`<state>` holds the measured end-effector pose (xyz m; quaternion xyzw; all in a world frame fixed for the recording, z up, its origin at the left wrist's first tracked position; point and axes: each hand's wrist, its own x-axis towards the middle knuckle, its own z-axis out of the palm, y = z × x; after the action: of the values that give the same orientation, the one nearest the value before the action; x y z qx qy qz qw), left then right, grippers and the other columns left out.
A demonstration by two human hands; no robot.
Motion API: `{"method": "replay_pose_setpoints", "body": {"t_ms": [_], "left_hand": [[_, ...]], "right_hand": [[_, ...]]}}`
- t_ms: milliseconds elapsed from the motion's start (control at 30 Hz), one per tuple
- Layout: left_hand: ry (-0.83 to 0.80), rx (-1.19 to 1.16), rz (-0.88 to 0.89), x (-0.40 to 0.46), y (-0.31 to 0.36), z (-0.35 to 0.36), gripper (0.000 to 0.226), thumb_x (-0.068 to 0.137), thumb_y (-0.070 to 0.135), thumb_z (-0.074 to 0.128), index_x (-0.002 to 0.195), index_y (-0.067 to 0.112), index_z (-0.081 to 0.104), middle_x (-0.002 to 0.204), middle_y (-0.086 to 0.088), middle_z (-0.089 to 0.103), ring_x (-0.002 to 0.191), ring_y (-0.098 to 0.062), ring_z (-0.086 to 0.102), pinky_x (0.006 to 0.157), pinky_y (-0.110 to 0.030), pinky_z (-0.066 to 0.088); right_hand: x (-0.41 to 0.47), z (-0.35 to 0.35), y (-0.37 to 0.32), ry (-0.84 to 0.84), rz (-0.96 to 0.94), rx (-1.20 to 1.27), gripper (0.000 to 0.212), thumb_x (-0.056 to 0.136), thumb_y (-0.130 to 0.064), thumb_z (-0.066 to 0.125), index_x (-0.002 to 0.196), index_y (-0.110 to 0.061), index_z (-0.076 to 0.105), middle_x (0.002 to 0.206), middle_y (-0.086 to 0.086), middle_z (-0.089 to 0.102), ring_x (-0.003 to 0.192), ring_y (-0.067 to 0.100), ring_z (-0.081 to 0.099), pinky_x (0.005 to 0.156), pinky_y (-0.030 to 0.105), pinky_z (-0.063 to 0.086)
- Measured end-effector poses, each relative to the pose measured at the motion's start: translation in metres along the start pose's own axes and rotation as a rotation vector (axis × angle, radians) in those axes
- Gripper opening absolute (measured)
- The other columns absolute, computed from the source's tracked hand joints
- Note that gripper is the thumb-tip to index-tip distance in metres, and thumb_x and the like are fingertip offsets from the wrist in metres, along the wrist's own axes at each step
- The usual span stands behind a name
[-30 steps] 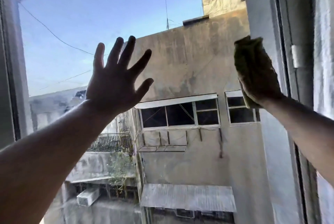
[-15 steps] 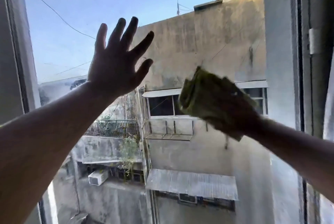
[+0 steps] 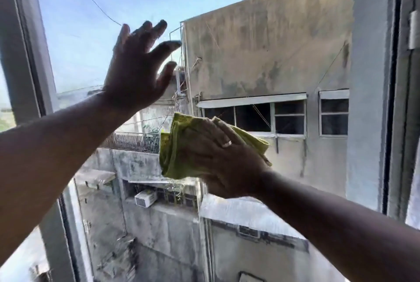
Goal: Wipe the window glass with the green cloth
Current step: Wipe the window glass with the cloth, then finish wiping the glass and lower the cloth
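Observation:
The window glass (image 3: 261, 49) fills the middle of the head view, with grey buildings and blue sky behind it. My right hand (image 3: 227, 163) presses the folded green cloth (image 3: 177, 149) flat against the pane near its centre; a ring shows on one finger. The cloth sticks out to the left and right of the hand. My left hand (image 3: 136, 70) is raised higher up and to the left, fingers spread, palm toward the glass, holding nothing. Whether it touches the pane I cannot tell.
A grey window frame post (image 3: 25, 54) runs down the left side. On the right stands a dark frame edge (image 3: 395, 77) with a metal fitting (image 3: 414, 29) on it. My two forearms cross the lower half of the view.
My right hand has swept the cloth from the upper right of the pane down and left to the centre. The left hand stays raised with spread fingers. The view has shifted.

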<state>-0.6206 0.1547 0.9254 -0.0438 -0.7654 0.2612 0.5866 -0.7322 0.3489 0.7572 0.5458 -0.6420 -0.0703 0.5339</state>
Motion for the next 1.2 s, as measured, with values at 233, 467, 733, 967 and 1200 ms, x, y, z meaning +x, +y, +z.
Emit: {"method": "replay_pose_setpoints", "body": {"t_ms": [233, 467, 733, 967, 1200], "left_hand": [[-0.247, -0.026, 0.278, -0.089, 0.064, -0.015, 0.091, 0.085, 0.079, 0.039, 0.129, 0.003, 0.062, 0.116, -0.018, 0.07, 0.092, -0.033, 0.068, 0.082, -0.044, 0.051], [-0.378, -0.321, -0.039, -0.094, 0.088, -0.013, 0.058, 0.076, 0.062, 0.071, 0.104, 0.012, 0.068, 0.086, -0.005, 0.071, 0.073, -0.021, 0.066, 0.067, -0.034, 0.057], [-1.072, -0.901, -0.505, -0.238, 0.004, -0.055, 0.011, 0.083, 0.017, 0.077, 0.088, 0.016, 0.068, 0.08, 0.005, 0.066, 0.07, -0.01, 0.064, 0.061, -0.023, 0.051], [-1.098, -1.155, -1.817, -0.55, -0.018, -0.179, 0.038, 0.077, 0.005, 0.078, 0.11, 0.013, 0.062, 0.077, 0.003, 0.074, 0.063, -0.011, 0.069, 0.052, -0.025, 0.056], [-0.61, -0.509, -2.761, -0.847, 0.07, -0.33, 0.055, 0.084, 0.001, 0.075, 0.132, 0.005, 0.05, 0.091, -0.012, 0.072, 0.059, -0.013, 0.07, 0.057, -0.026, 0.059]], "right_hand": [[-0.02, -0.01, 0.023, 0.152, 0.207, 0.153, 0.063, 0.101, -0.061, 0.037, 0.152, -0.025, 0.042, 0.159, 0.013, 0.045, 0.15, 0.027, 0.029, 0.127, 0.043, 0.018], [-0.058, -0.033, 0.0, 0.072, 0.713, 0.112, 0.051, 0.073, -0.053, 0.079, 0.093, -0.007, 0.069, 0.082, 0.013, 0.068, 0.068, 0.033, 0.067, 0.066, 0.039, 0.052], [-0.038, -0.035, -0.101, -0.237, 0.789, 1.403, 0.032, 0.06, -0.047, 0.075, 0.079, -0.023, 0.064, 0.079, -0.002, 0.062, 0.073, 0.013, 0.055, 0.063, 0.029, 0.044], [-0.035, 0.037, -0.389, -0.777, 1.288, 2.13, 0.051, 0.069, -0.021, 0.088, 0.114, -0.011, 0.066, 0.078, -0.001, 0.077, 0.06, 0.007, 0.071, 0.049, 0.021, 0.057], [-0.08, 0.067, -0.717, -1.473, 1.118, 1.875, 0.013, 0.09, -0.001, 0.075, 0.082, -0.01, 0.069, 0.077, 0.008, 0.068, 0.061, 0.015, 0.061, 0.053, 0.024, 0.053]]}}
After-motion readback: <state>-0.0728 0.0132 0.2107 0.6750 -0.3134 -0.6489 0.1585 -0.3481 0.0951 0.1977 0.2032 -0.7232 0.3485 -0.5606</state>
